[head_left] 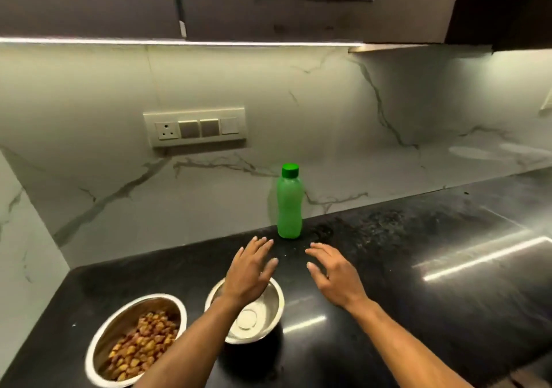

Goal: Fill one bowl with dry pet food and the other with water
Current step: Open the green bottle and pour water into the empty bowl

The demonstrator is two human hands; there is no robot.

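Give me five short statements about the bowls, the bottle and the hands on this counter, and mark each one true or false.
1. The left bowl holds dry pet food. True.
2. The green bottle lies on its side. False: it stands upright on the black counter against the wall.
3. The bottle's cap is on. True.
4. The right hand grips the bottle. False: both hands are open and short of it, touching nothing.
5. The left hand is above the far rim of the right bowl, which holds no pet food. True.
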